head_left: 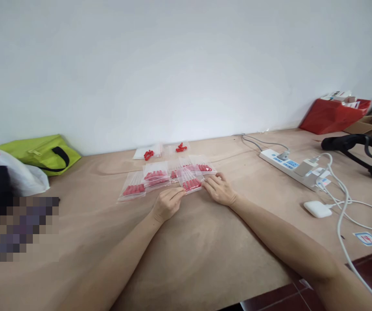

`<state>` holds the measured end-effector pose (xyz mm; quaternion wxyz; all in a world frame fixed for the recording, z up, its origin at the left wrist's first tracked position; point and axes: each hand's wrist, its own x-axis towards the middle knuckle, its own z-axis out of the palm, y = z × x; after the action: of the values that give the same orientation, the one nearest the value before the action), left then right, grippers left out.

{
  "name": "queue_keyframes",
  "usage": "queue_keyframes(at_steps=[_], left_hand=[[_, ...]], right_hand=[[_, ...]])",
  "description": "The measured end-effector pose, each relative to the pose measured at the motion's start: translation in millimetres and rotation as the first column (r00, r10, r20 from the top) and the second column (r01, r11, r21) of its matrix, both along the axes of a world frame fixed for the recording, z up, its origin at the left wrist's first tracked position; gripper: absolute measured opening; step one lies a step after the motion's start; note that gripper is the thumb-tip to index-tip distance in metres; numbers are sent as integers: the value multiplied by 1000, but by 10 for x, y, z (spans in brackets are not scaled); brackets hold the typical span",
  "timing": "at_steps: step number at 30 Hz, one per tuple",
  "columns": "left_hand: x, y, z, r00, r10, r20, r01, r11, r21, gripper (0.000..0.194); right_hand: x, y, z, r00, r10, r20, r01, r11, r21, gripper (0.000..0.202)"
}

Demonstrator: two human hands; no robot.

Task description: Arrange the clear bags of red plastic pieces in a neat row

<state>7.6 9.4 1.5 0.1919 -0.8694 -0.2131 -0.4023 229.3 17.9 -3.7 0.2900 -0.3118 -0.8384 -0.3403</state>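
Head view looks down on a wide tan table [205,242] set against a white wall. At far left lie a lime-green bag [39,152] and a white plastic bag [17,172]; at far right a red box [331,114], a black headset [360,149], a white power strip [289,166] with cables, and a small white case [317,208]. Near the table's middle, clear bags of red pieces [155,177] lie in an overlapping row, with loose red pieces [148,154] in flat bags behind them. The left hand [168,203] pinches the near edge of one small bag [191,185] with curled fingers. The right hand [220,189] rests just beside it, fingertips pressed on that bag's right edge.
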Motion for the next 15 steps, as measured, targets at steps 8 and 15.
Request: queue_keyframes(at_steps=[8, 15], left_hand=[[-24, -8, 23, 993, 48, 112, -36, 994, -102, 11], [-59, 27, 14, 996, 33, 87, -11, 968, -253, 10]], right_hand=[[62, 97, -125, 988, 36, -152, -76, 962, -263, 23], [-51, 83, -182, 828, 239, -508, -415, 869, -268, 31]])
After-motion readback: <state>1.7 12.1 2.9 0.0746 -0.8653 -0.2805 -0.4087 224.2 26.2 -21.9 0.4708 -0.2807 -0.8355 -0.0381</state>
